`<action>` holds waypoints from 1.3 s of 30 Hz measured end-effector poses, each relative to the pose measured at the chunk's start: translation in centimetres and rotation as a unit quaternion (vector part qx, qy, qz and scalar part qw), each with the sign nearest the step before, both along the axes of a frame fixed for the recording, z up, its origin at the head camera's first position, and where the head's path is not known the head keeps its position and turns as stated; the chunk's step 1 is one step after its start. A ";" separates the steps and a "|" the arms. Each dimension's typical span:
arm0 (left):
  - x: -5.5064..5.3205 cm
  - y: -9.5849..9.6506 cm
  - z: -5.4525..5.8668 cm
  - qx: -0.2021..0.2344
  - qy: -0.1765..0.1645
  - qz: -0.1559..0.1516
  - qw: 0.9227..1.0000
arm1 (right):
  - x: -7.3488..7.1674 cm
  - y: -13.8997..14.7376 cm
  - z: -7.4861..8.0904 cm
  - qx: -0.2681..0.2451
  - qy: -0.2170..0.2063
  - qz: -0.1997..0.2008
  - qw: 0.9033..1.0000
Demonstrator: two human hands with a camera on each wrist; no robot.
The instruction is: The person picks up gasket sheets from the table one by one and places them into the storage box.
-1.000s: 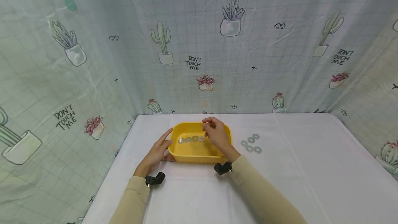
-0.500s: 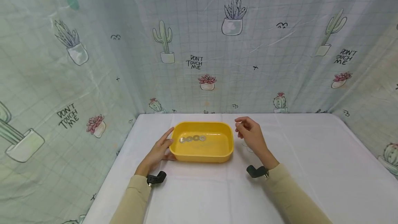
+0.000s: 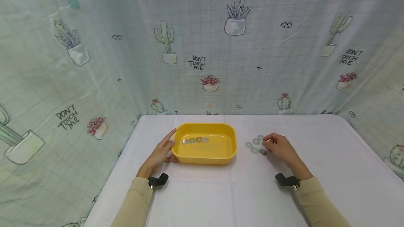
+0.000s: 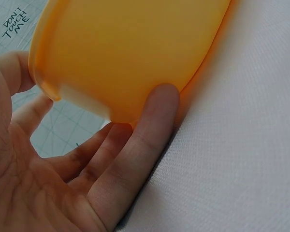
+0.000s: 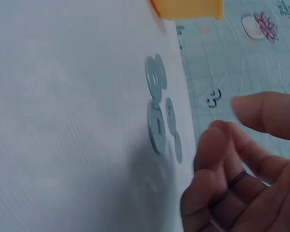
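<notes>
A yellow tray [image 3: 202,161] stands on the white table, with a row of several flat metal washers [image 3: 192,140] on its floor. My left hand [image 3: 159,157] holds the tray's left end; in the left wrist view its fingers [image 4: 157,121] press on the outer wall and touch the rim. More washers [image 3: 254,150] lie in a loose cluster right of the tray, some overlapping. Just right of that cluster is my right hand [image 3: 279,146], fingers loosely bent. In the right wrist view nothing shows between its thumb [image 5: 266,113] and fingers.
A cactus-printed cloth [image 3: 189,45] hangs behind the table and along both sides. The white tabletop [image 3: 202,199] stretches in front of the tray and to the right of the washers. Each wrist wears a black camera mount [image 3: 285,179].
My right hand has moved right, from above the tray past its right edge, and come down beside the loose washers. The left hand stays at the tray's left end.
</notes>
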State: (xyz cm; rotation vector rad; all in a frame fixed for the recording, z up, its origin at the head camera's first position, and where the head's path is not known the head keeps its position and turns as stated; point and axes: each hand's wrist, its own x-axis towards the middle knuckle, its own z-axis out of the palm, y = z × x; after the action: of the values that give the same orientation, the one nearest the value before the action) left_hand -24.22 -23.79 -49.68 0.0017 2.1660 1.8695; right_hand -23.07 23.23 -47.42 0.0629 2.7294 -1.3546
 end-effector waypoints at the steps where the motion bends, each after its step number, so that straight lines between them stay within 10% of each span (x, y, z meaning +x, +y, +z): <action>1: 0.0 0.0 0.0 -0.002 0.000 0.002 1.000 | 0.0 0.3 -0.1 0.008 -0.006 0.003 1.000; 39: -0.2 -0.1 -0.2 0.001 0.002 0.002 1.000 | 0.2 -0.1 -1.1 0.128 -0.005 0.073 0.989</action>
State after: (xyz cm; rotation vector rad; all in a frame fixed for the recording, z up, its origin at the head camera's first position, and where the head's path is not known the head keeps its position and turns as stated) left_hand -24.43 -23.87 -49.93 0.0005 2.1689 1.8744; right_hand -22.90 23.16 -48.49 -0.1112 2.8184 -0.9611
